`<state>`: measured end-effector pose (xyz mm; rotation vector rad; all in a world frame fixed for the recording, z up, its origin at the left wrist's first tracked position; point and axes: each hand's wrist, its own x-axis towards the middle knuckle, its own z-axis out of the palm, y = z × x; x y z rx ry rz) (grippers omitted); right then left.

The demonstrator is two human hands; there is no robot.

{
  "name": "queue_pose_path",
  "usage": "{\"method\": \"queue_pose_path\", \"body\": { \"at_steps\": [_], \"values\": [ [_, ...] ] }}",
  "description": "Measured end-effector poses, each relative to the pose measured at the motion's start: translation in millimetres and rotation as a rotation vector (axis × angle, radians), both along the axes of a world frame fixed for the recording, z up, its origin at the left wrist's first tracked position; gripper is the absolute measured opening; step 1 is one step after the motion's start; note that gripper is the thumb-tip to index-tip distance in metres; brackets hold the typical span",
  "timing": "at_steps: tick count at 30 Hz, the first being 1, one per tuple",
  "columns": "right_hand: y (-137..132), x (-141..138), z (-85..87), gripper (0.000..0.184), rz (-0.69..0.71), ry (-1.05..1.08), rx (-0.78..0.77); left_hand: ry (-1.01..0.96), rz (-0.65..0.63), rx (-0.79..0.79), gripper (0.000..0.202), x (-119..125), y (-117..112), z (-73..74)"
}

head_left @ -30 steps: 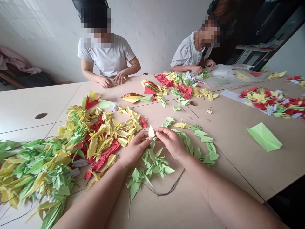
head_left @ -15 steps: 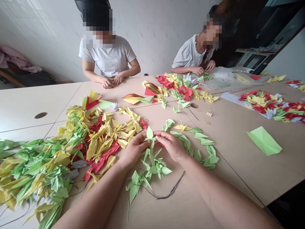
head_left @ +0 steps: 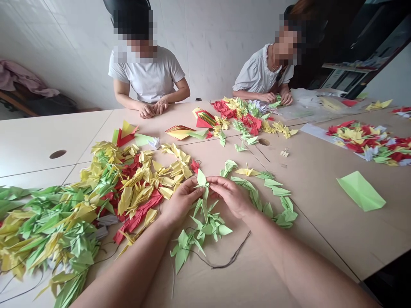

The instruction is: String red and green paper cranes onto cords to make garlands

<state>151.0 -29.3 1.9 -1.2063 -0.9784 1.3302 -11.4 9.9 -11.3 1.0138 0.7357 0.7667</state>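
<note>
Between my two hands is a green folded paper crane [head_left: 202, 179], its pointed wing standing up. My left hand [head_left: 184, 196] pinches its left side, and my right hand [head_left: 229, 192] pinches the right side with thumb and forefinger. Below them hangs or lies a cluster of green paper cranes [head_left: 208, 224] on a dark string [head_left: 221, 266], which trails across the table. A curved chain of green cranes [head_left: 285, 201] rests beside my right wrist, with a yellow crane [head_left: 248, 171] at its top. Whether the string passes through the held crane is hidden by my fingers.
Heaped yellow, green and red crane strings [head_left: 73, 218] cover the table's left. A green paper sheet [head_left: 361, 191] and a binder clip [head_left: 284, 152] lie to the right. Two people sit opposite, their hands [head_left: 154, 108] on the table near folded papers [head_left: 181, 132] and more cranes [head_left: 247, 124].
The view has shifted slightly, so the table's things sit a little further right. My hands keep the same pinch on the green crane. The right-hand person's hands have moved slightly.
</note>
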Motion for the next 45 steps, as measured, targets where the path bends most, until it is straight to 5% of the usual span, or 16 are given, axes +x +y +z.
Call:
{"method": "queue_pose_path", "body": {
  "at_steps": [13,27,35,45],
  "values": [
    [-0.6,-0.1,-8.6,0.032,0.056,-0.006,0.042,-0.014,0.024,0.020,0.030,2.2,-1.2,1.5],
    [-0.9,-3.2,-3.1,0.022,-0.058,0.013,0.054,0.037,-0.023,0.087,0.033,2.7,-1.6,4.7],
    [-0.9,-0.1,-3.3,0.018,-0.094,-0.097,0.140,0.023,-0.032,-0.015,0.043,1.5,-3.0,8.7],
    [-5.7,1.3,0.1,0.012,-0.107,-0.309,0.273,-0.068,-0.210,-0.196,0.066,-1.4,-8.8,16.2]
  ]
}}
